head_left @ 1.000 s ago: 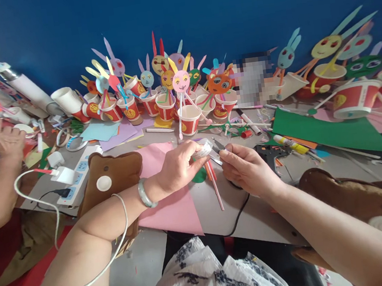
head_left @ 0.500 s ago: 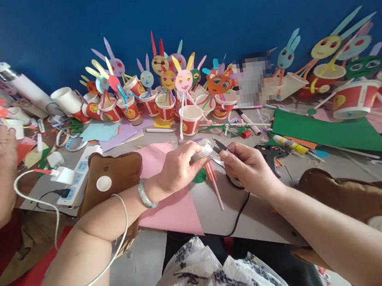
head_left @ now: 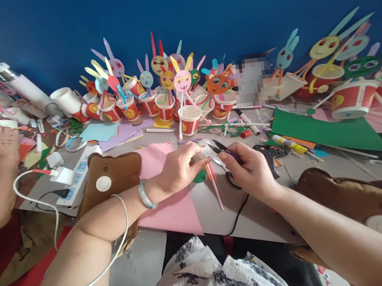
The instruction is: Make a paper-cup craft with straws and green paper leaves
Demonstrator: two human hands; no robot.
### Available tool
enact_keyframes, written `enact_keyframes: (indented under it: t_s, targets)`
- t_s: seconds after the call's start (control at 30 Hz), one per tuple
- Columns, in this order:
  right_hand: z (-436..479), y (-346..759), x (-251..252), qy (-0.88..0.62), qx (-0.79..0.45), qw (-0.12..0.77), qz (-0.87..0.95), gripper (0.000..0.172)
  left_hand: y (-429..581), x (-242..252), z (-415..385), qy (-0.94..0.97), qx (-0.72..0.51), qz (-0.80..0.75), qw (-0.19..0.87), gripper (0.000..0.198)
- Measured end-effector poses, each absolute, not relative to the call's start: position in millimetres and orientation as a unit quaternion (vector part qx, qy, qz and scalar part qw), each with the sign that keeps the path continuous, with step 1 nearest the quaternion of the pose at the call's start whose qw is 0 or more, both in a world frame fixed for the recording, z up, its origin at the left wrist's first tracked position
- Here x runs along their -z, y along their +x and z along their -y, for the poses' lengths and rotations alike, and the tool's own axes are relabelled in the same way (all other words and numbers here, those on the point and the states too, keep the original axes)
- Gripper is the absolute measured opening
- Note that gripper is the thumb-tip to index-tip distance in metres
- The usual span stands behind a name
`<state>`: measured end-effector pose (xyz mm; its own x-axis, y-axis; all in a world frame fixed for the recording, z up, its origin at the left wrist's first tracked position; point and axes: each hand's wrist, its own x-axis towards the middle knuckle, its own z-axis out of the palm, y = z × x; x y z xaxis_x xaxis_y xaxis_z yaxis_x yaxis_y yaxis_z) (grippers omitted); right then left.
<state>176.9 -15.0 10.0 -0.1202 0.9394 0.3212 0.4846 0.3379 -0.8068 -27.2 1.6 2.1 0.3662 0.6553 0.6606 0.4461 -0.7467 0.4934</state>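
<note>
My left hand (head_left: 184, 164), closed in a pinch, holds a small see-through whitish piece (head_left: 205, 150); its exact kind is unclear. My right hand (head_left: 249, 166) is wrapped round dark-bladed scissors (head_left: 225, 149), their tips parted and beside that piece. Below the hands lie a second pair of scissors (head_left: 232, 180) with a black handle, several pink and orange straws (head_left: 213, 186) and a green paper disc (head_left: 199, 176). Under my left wrist, pink paper (head_left: 172, 215) covers part of the table.
Paper cups carrying rabbit-faced straw figures (head_left: 183, 81) line the blue wall. A brown bear-shaped piece (head_left: 111, 171) and a power strip (head_left: 78, 175) sit to the left. Green card (head_left: 325, 129) lies right. Another person's hand (head_left: 1, 143) works at far left. A white cable (head_left: 125, 216) crosses my left forearm.
The scissors in my right hand have turned and their blades now show parted near the whitish piece. My left hand has barely moved. The other person's hand has shifted slightly.
</note>
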Motion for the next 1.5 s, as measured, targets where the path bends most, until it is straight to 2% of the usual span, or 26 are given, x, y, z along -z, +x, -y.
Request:
enact_keyframes:
  t_s: [0.13, 0.3, 0.37, 0.53, 0.6, 0.97, 1.07, 1.13, 1.3, 1.5]
  targets:
    - [15, 178, -6, -0.501, -0.15, 0.417, 0.743, 0.028, -27, -1, -2, 0.814, -0.456, -0.339, 0.122, 0.021]
    - [14, 182, 0, -0.482, -0.062, 0.403, 0.775, 0.023, -27, -1, -1, 0.811, -0.459, -0.338, 0.131, 0.022]
    - [14, 182, -2, -0.488, -0.08, 0.405, 0.769, 0.023, -27, -1, -1, 0.813, -0.46, -0.337, 0.116, 0.021]
    - [14, 178, -10, -0.508, -0.268, 0.406, 0.711, 0.031, -26, 0, -2, 0.822, -0.455, -0.334, 0.081, 0.019]
    - [14, 177, -11, -0.507, -0.292, 0.403, 0.704, 0.032, -26, 0, -2, 0.821, -0.457, -0.332, 0.082, 0.019]
    - [11, 185, 5, -0.457, 0.028, 0.385, 0.802, 0.023, -27, -2, 0, 0.809, -0.425, -0.366, 0.176, 0.024]
    - [11, 185, 6, -0.452, 0.053, 0.38, 0.805, 0.025, -27, -5, 1, 0.807, -0.411, -0.376, 0.197, 0.025]
    - [12, 183, 3, -0.469, 0.009, 0.393, 0.791, 0.025, -27, -6, 1, 0.807, -0.407, -0.38, 0.198, 0.025]
    - [17, 175, -8, -0.527, -0.197, 0.422, 0.711, 0.033, -27, -10, 1, 0.813, -0.413, -0.371, 0.176, 0.024]
    - [15, 176, -7, -0.496, -0.464, 0.442, 0.586, 0.044, -29, -12, 0, 0.819, -0.412, -0.36, 0.171, 0.024]
